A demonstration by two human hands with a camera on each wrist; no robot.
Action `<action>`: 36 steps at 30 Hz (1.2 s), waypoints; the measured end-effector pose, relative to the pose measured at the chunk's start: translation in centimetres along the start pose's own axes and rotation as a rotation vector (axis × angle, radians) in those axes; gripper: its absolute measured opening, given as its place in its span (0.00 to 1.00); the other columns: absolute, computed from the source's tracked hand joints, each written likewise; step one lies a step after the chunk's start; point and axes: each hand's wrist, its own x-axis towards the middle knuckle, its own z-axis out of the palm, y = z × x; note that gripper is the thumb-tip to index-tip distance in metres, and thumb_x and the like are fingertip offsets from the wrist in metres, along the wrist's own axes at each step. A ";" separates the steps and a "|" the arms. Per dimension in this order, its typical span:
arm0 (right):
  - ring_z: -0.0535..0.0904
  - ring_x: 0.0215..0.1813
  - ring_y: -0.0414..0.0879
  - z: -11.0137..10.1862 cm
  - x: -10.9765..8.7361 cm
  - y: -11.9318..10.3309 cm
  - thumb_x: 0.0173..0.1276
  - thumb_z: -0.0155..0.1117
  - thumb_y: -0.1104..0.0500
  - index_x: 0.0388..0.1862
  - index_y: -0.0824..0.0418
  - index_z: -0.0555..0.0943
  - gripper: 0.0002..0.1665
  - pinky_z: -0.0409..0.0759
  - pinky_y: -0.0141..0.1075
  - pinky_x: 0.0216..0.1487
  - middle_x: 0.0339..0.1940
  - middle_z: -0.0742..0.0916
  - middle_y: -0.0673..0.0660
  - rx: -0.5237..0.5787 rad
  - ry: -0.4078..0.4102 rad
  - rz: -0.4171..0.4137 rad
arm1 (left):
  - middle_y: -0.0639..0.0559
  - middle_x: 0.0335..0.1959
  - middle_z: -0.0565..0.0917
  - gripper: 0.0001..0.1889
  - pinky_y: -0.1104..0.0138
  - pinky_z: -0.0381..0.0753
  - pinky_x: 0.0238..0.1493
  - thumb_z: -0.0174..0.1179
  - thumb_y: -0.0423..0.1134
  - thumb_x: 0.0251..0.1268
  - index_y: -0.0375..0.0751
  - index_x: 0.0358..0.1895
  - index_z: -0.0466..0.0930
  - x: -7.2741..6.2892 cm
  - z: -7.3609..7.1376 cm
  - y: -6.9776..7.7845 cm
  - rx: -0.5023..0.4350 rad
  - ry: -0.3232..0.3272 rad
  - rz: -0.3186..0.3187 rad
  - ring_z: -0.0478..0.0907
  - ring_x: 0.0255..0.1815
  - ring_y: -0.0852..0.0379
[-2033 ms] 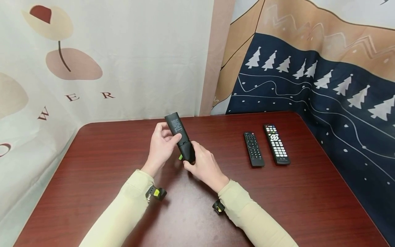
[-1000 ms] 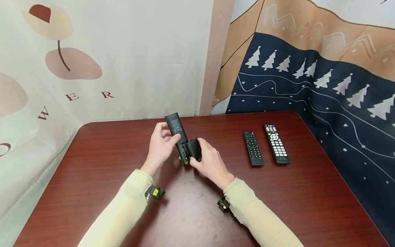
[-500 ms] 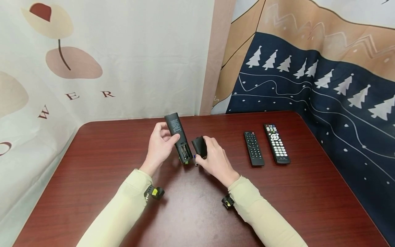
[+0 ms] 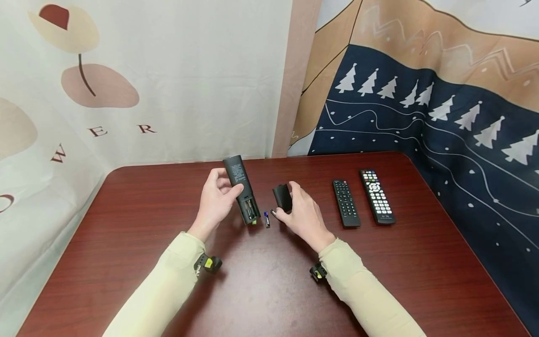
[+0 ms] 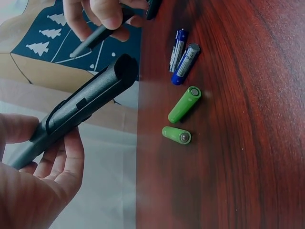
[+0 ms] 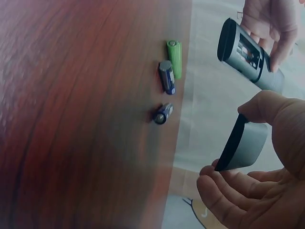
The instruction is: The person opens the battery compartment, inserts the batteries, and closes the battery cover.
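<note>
A black remote control (image 4: 246, 189) is held back side up in my left hand (image 4: 214, 200), thumb on its back and fingers beneath. Its battery compartment (image 6: 248, 51) lies uncovered at the end nearer me. My right hand (image 4: 307, 213) pinches the detached black battery cover (image 4: 283, 197) between thumb and fingertips, to the right of the remote and apart from it. Below on the table, the left wrist view shows two blue batteries (image 5: 186, 64) side by side and two green batteries (image 5: 184, 105). One blue battery (image 4: 267, 220) shows between the hands in the head view.
Two more remotes lie face up on the right of the dark red wooden table (image 4: 139, 224): a smaller black remote (image 4: 346, 203) and a longer remote with white buttons (image 4: 377, 196). Patterned curtains (image 4: 189, 84) hang behind the table's back edge.
The right hand has pulled the cover off the remote and carried it to the right, baring the compartment. A blue battery on the table has come into view. The left hand has barely moved.
</note>
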 end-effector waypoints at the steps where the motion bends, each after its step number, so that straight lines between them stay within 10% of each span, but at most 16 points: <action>1: 0.84 0.46 0.55 -0.1 0.0 0.1 0.62 0.75 0.56 0.69 0.68 0.70 0.40 0.87 0.50 0.46 0.52 0.85 0.65 -0.007 0.000 0.003 | 0.34 0.48 0.85 0.23 0.64 0.82 0.37 0.64 0.29 0.69 0.35 0.64 0.67 0.0 0.0 0.0 0.004 -0.001 0.001 0.86 0.42 0.55; 36: 0.84 0.44 0.60 -1.2 -0.3 3.5 0.61 0.72 0.56 0.65 0.71 0.75 0.36 0.85 0.53 0.43 0.49 0.86 0.68 -0.211 -0.072 0.123 | 0.35 0.49 0.84 0.25 0.70 0.80 0.36 0.64 0.32 0.70 0.36 0.66 0.66 -0.2 -0.7 0.0 0.048 -0.021 -0.023 0.86 0.45 0.52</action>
